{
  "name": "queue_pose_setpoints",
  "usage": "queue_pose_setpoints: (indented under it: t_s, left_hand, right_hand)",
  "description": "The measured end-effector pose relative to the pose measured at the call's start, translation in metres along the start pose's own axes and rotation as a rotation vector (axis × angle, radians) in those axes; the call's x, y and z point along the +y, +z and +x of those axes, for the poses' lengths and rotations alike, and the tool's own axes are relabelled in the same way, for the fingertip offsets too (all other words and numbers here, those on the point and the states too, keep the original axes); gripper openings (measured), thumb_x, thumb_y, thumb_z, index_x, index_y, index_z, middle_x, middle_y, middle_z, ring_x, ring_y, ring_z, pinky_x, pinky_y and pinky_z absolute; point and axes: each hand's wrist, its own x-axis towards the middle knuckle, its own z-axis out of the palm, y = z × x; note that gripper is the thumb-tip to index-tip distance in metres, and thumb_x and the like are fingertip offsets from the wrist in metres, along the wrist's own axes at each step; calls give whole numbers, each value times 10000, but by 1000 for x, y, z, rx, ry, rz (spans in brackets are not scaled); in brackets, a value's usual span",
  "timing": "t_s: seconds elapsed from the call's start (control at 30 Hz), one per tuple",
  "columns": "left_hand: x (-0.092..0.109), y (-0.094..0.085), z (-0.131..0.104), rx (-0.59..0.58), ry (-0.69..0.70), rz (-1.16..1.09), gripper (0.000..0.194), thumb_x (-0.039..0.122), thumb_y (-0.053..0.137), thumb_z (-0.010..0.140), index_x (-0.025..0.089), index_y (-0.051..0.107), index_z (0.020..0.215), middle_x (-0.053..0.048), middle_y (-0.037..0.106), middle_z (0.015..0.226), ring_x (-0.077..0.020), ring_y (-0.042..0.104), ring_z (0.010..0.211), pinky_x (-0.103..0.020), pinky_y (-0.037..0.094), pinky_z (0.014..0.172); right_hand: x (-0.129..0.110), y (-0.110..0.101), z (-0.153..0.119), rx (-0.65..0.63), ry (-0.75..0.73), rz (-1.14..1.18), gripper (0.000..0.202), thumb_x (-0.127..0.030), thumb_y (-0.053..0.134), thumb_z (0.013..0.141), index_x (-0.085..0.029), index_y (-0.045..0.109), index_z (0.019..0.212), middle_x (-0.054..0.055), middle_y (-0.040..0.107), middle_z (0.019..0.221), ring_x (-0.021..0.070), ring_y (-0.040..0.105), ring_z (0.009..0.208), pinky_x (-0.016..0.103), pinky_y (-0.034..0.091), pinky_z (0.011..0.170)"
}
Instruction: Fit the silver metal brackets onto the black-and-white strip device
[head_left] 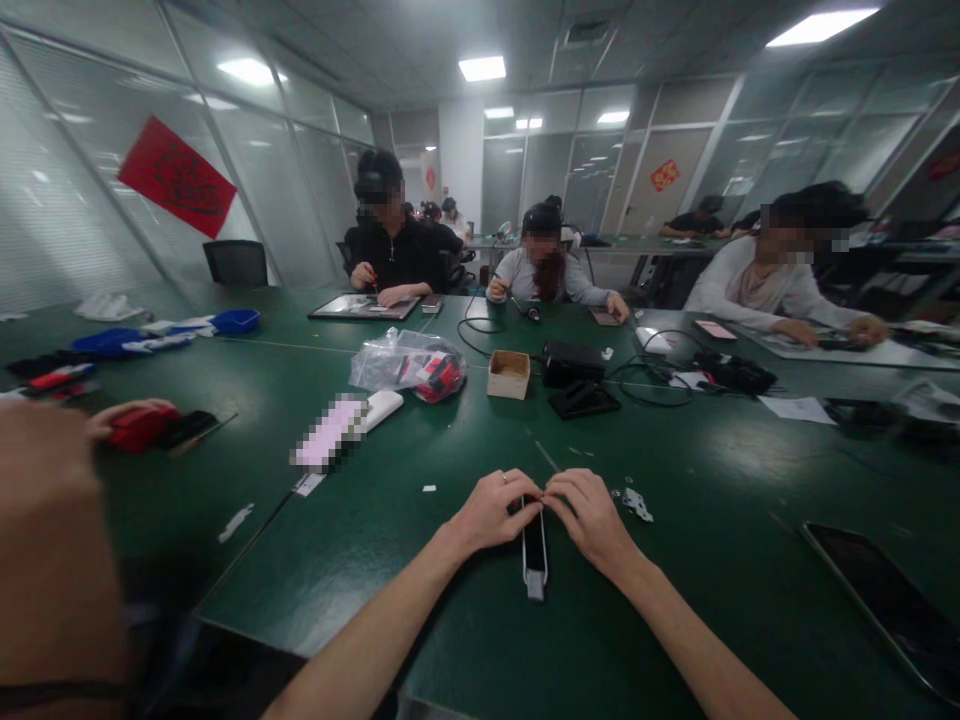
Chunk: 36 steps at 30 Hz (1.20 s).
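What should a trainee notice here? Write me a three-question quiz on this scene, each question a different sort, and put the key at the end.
1. Multiple choice. On which of the camera wearer's own grips does a ring show? A) the left grip B) the right grip C) neither

2. True or false. Both of those grips are at the far end of the narrow piece.

3. Short answer. What lies just to the left of the small open box?

Key: 1. A. 2. True. 3. A clear plastic bag.
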Motion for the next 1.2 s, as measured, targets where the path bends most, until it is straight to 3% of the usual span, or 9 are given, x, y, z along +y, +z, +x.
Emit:
queue_pose_setpoints:
  t_s: [0.53,0.87,1.07,1.2]
  left_hand:
    - [-2,2,0,24,-52,25,134,282,579,855,173,624,920,-13,640,801,-112,568,639,-245,459,699]
    - [-7,3,1,59,-93,17,123,254,555,866,178,644,903,-12,663,808,-115,593,695,-216,468,696]
    - [-15,-5,1,70,-154,50,124,237,562,856,181,645,929,-14,680,863,-112,594,689,-223,463,708]
    - [-23,-14,1,15,-210,80,124,233,585,830,182,656,918,-13,667,864,-118,587,693,-231,454,711]
  right_hand:
    - [-4,-2,2,-28,-32,32,197,-192,437,919,-167,629,952,88,627,920,203,544,887,356,447,780]
    - [-7,-1,2,-29,-64,-4,229,-178,412,920,-164,626,1002,101,617,954,207,547,891,366,459,772]
    - [-2,-1,1,-63,2,-76,217,-200,440,916,-159,623,1024,100,615,983,217,542,943,363,444,797]
    - [6,-1,-2,-104,103,-149,221,-196,450,901,-156,621,1035,105,605,1027,231,529,985,371,442,802]
